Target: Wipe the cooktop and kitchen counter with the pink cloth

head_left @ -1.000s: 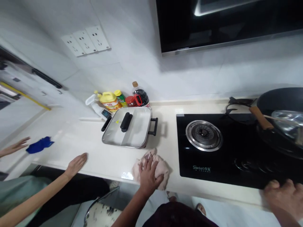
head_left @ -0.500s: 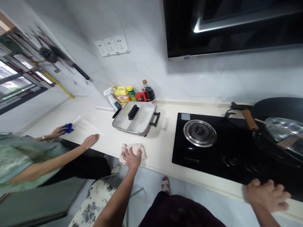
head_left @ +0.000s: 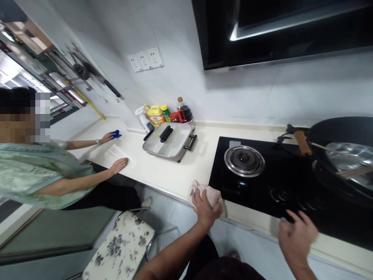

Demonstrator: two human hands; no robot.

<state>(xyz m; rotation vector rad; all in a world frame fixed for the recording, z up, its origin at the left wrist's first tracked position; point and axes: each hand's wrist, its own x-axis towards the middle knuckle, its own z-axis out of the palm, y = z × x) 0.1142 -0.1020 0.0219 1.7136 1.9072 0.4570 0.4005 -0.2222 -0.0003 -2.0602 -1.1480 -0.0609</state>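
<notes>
Cloth [head_left: 214,196] moved right since 0.5 s ago: it was below the pan [head_left: 175,146], now it's just below centre frame, bunched at the near left corner of the hob [head_left: 250,198]. Camera shifted a bit too, but the gap to the hob closed for real. Can't tell if the cloth laps onto the glass or only hides that corner. Right hand [head_left: 298,235], lower right, also shifted left along the hob's near edge; fingers extended, nothing in them, hand blurred, contact unclear. Farther left, a co-worker's hand [head_left: 107,137] has gone deeper across the counter [head_left: 163,171] with a blue cloth [head_left: 116,134]. My read: work is now at the hob end of the counter's front strip, no longer under the pan, and the right hand isn't helping with the cloth. Left hand [head_left: 205,210] lies on top of the cloth, fingers spread and aimed toward the upper left, not clenched; can't tell if they also pinch fabric. Cloth has no real front: 1 peaked fold points up at its upper left, long axis runs upper left to lower right, about parallel to the counter's front edge. Soft lump, so treat that axis as loose.
</notes>
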